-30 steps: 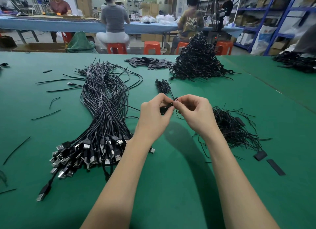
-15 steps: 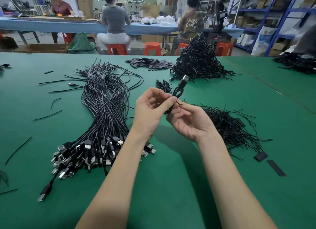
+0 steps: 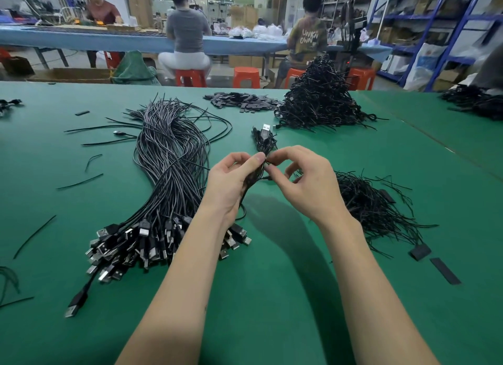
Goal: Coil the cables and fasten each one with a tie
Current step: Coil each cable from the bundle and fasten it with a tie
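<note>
Nearest you, the green table (image 3: 272, 310). To the near left, the big bundle of uncoiled cables (image 3: 168, 174), USB plugs fanned toward you. Centre, above the table: your left hand (image 3: 231, 185) grips a coiled cable (image 3: 262, 144), thumb pressed against its waist, USB plug pointing up and away. Your right hand (image 3: 307, 185) pinches a thin tie (image 3: 268, 163) right at that waist, thumb and forefinger closed on it. Just right of your right wrist lies the loose heap of ties (image 3: 373, 204). Farther off, right of centre, the tall pile of finished coils (image 3: 318, 97), with flat black strips (image 3: 245, 101) to its left.
</note>
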The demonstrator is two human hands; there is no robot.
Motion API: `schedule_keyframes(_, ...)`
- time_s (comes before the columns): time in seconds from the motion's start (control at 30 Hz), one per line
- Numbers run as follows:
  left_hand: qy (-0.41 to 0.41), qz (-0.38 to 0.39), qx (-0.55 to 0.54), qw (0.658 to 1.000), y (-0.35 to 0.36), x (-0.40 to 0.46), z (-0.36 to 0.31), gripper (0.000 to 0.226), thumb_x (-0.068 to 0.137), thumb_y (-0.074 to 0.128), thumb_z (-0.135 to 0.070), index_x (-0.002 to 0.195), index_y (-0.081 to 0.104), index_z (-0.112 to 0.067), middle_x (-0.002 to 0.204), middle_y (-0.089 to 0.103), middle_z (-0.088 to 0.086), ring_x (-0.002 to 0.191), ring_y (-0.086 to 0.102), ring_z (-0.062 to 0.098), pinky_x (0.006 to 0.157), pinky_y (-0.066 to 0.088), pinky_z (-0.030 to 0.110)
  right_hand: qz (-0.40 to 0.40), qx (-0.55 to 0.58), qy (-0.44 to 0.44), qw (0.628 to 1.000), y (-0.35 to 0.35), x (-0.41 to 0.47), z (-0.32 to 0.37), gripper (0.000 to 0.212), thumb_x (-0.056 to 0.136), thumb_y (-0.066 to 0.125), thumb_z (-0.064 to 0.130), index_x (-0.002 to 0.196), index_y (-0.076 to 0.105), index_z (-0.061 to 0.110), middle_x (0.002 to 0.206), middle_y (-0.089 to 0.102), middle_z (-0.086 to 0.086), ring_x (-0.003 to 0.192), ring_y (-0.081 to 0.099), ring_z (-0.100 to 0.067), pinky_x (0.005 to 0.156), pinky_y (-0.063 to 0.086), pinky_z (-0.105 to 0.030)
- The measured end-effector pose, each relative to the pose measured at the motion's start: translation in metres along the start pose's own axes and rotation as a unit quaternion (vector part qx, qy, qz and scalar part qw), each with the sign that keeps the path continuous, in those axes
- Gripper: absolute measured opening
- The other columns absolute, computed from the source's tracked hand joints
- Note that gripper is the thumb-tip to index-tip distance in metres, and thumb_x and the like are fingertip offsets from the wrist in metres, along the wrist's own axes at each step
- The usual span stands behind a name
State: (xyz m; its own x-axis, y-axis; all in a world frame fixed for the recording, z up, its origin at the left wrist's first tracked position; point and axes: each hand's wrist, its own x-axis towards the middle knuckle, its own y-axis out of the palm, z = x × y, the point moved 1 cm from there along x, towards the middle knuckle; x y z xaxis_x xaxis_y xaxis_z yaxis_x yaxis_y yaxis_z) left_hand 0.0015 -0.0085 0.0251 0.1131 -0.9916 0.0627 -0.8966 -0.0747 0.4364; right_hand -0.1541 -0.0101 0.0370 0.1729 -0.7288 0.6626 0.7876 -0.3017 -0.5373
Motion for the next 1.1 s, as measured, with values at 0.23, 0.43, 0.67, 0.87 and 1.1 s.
schedule_keyframes(0.23, 0.074, -0.002, 0.030, 0.997, 0.010, -0.002, 0.000, 0.021, 0.082, 0.079, -0.006, 0.075, 0.062, -0.017, 0.065, 0.067, -0.005, 0.066, 0.061, 0.011, 0.074, 0.048, 0.023, 0.049, 0.628, 0.485, 0.607, 0.015, 0.005, 0.009, 0.008, 0.083, 0.068, 0.008, 0.080, 0.061, 0.012, 0.067, 0.058, 0.001, 0.042, 0.040, -0.001, 0.033, 0.028, -0.010)
schedule_keyframes(0.43, 0.033, -0.028, 0.002, 0.999, -0.002, 0.003, -0.002, 0.022, 0.080, 0.081, -0.011, 0.070, 0.064, -0.021, 0.068, 0.063, -0.002, 0.068, 0.054, 0.014, 0.076, 0.044, 0.027, 0.011, 0.176, 0.161, 0.971, 0.011, 0.002, 0.009, 0.026, 0.087, 0.077, 0.021, 0.110, 0.067, 0.025, 0.102, 0.071, 0.013, 0.053, 0.058, -0.011, 0.056, 0.051, -0.022)
schedule_keyframes(0.67, -0.001, -0.019, 0.003, 1.000, -0.009, 0.004, -0.002, 0.020, 0.079, 0.082, -0.015, 0.075, 0.062, -0.019, 0.070, 0.066, -0.004, 0.060, 0.058, 0.007, 0.061, 0.048, 0.017, -0.002, 0.018, 0.014, 1.000, 0.008, -0.003, 0.000, 0.018, 0.087, 0.075, 0.035, 0.104, 0.070, 0.040, 0.102, 0.069, 0.022, 0.061, 0.061, -0.009, 0.069, 0.055, -0.035)
schedule_keyframes(0.87, -0.015, -0.008, 0.003, 1.000, -0.008, 0.002, -0.001, 0.021, 0.082, 0.079, -0.013, 0.075, 0.060, -0.018, 0.071, 0.064, -0.002, 0.059, 0.058, 0.007, 0.060, 0.048, 0.017, 0.000, 0.006, -0.004, 1.000, 0.009, -0.005, -0.004, 0.015, 0.087, 0.076, 0.040, 0.101, 0.071, 0.039, 0.115, 0.060, 0.021, 0.067, 0.065, -0.010, 0.065, 0.051, -0.028)
schedule_keyframes(1.1, -0.024, -0.006, 0.003, 1.000, -0.009, 0.002, -0.002, 0.020, 0.084, 0.078, -0.014, 0.075, 0.061, -0.019, 0.069, 0.065, -0.005, 0.059, 0.056, 0.005, 0.058, 0.046, 0.016, -0.034, 0.025, 0.001, 0.999, 0.011, -0.005, -0.004, 0.006, 0.090, 0.075, 0.030, 0.094, 0.079, 0.031, 0.089, 0.073, 0.021, 0.061, 0.062, -0.007, 0.061, 0.048, -0.021)
